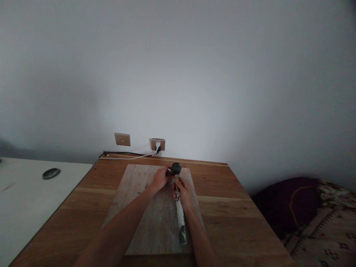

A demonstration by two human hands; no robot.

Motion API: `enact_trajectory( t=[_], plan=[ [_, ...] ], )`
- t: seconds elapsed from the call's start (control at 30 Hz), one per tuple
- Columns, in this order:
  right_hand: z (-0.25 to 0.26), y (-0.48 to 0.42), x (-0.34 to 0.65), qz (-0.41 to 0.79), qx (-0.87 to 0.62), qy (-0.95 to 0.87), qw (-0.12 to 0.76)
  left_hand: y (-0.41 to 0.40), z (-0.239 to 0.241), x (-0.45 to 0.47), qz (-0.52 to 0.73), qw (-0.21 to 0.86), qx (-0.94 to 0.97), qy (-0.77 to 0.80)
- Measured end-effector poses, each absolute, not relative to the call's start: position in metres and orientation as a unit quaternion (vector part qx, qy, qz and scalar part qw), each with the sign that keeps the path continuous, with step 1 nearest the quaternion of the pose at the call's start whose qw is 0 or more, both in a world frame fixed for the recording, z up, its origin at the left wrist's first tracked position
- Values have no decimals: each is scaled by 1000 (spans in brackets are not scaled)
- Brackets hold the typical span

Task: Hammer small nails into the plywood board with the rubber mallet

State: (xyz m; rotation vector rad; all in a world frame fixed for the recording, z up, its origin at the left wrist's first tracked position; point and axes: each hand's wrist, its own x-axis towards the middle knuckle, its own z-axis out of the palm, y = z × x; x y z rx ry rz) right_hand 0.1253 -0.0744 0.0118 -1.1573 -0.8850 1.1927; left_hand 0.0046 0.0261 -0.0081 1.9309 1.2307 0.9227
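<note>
My right hand [183,188] is wrapped round the handle of a hammer [180,213], close under its dark round head. The lower handle is whitish with a dark end and points back toward me. Just left of the head, my left hand [161,178] has its fingers drawn together; anything between them is too small or hidden to make out. Both hands are over the far part of a worn, pale wooden board [158,230]. A few small, thin dark pieces [140,192] lie on that board beside my left forearm.
The board rests on a brown wooden table [225,218] against a wall. Cables [126,158] run along its back edge to a wall socket [158,144]. At left, a white surface [25,207] bears a dark ring-shaped object [51,173]. Patterned fabric [328,233] lies at right.
</note>
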Motion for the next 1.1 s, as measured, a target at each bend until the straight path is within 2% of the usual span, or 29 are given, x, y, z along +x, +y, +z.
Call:
enact_trajectory(
  t=[0.47, 0.7, 0.87, 1.1],
  plan=[
    [15, -75, 126, 524, -484, -365, 599, 29, -3, 5, 335, 358, 747, 448],
    [15, -74, 126, 538, -484, -365, 586, 37, 38, -32, 317, 396, 762, 404],
    [10, -74, 124, 543, -497, -349, 580, 21, 53, -110, 213, 284, 856, 377],
    [11, -77, 125, 546, -503, -338, 579, 1, 29, -149, 117, 145, 924, 333]
  ],
)
